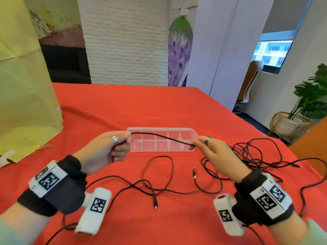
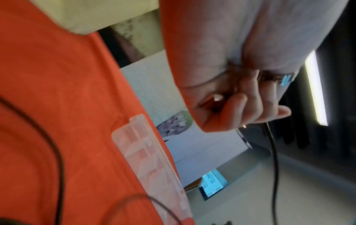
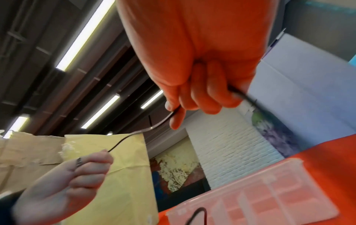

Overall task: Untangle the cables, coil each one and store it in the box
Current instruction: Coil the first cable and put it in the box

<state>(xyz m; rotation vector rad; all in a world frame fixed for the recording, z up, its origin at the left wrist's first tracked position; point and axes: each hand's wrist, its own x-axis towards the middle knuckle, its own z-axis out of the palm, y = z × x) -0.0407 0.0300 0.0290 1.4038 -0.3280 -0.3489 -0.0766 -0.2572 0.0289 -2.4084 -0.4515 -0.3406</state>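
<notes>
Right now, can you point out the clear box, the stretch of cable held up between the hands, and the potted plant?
clear box (image 1: 192, 131): head view, far right rim.
held cable (image 1: 161, 137): head view, middle of the taut stretch.
potted plant (image 1: 310, 96): head view, leaves.

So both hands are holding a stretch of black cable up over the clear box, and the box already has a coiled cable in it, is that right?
Not quite. The head view shows the clear box with nothing in its compartments. The rest stands: the left hand and right hand hold a stretch of black cable over it.
</notes>
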